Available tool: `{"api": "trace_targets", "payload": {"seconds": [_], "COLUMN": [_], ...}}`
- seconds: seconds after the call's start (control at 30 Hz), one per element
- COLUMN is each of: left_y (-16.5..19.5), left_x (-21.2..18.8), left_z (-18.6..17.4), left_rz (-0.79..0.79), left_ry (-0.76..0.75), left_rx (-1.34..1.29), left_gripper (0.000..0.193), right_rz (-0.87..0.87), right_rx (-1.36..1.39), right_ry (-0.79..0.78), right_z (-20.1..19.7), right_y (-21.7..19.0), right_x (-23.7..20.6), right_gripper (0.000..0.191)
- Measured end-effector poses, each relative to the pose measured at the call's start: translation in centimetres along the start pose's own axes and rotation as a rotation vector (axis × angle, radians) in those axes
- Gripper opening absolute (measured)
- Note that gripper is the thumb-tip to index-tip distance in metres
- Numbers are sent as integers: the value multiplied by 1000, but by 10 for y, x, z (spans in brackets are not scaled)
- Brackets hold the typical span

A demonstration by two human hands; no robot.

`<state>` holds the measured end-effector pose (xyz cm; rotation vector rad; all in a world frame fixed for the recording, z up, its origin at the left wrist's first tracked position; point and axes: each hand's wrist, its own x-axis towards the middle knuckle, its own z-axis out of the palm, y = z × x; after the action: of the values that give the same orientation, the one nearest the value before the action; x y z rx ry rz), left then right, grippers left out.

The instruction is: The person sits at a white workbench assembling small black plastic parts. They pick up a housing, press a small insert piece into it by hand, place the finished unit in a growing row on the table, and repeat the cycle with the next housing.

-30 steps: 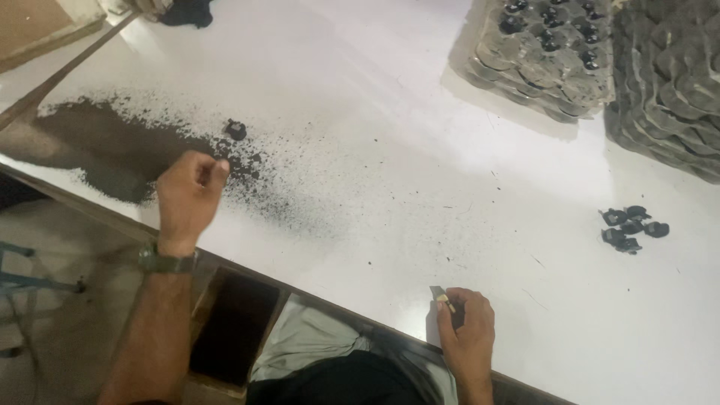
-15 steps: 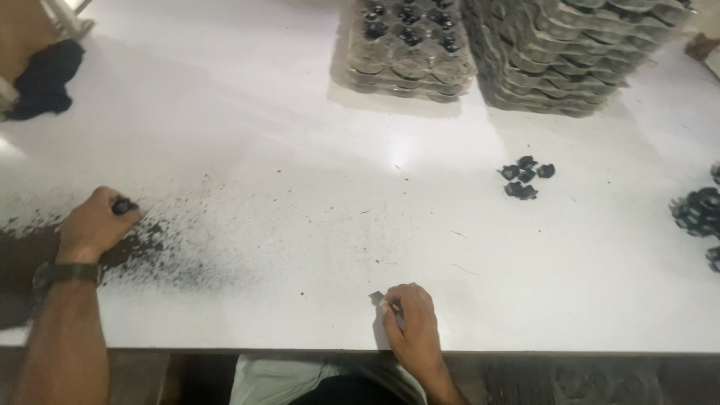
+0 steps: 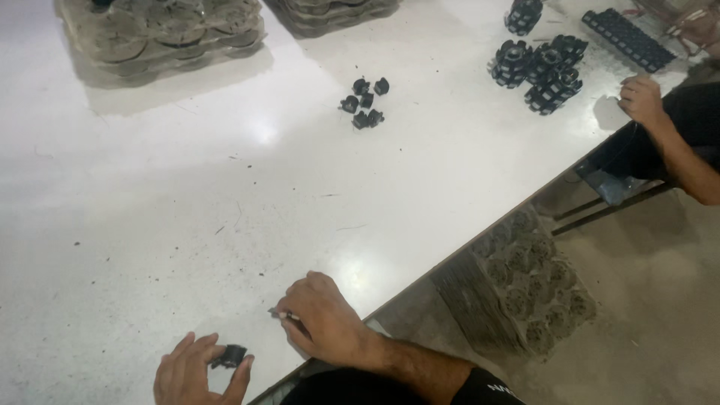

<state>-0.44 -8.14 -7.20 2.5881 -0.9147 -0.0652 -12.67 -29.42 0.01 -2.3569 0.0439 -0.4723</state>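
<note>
Now left hand [image 3: 196, 371] pinches black part [image 3: 229, 355].

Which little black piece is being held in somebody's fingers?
The small black piece at the bottom, pinched in the left hand. The little cluster of black pieces in the middle of the white table lies loose, with no hand near.

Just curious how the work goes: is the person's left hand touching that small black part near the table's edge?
Touching. The head view shows the left hand pinching the small black part between thumb and fingertips, with no gap visible.
</note>
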Motion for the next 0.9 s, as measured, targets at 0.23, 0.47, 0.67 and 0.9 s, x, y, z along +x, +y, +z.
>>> {"api": "trace_targets", "payload": {"seconds": [0.23,0.47,0.67,0.9], "left_y": [-13,-21,-21,0], "left_x": [-18,-37,-86,-108], "left_z": [-1,-15,-58,-57], "left_rz": [-16,-141,-63,178], "left_ry": [-10,-2,303,202], "left_rx": [-1,210,-90,-274], "left_gripper": [67,106,97,29], "right_rz": [32,19,-6,61], "right_rx": [26,-25,-86,-27], "right_ry": [11,-1,20,42], "right_z": [7,14,31,43], "right_y": [-21,-23,-16,-18], "right_x": [8,7,3,-4], "right_gripper": [17,19,19,16]}}
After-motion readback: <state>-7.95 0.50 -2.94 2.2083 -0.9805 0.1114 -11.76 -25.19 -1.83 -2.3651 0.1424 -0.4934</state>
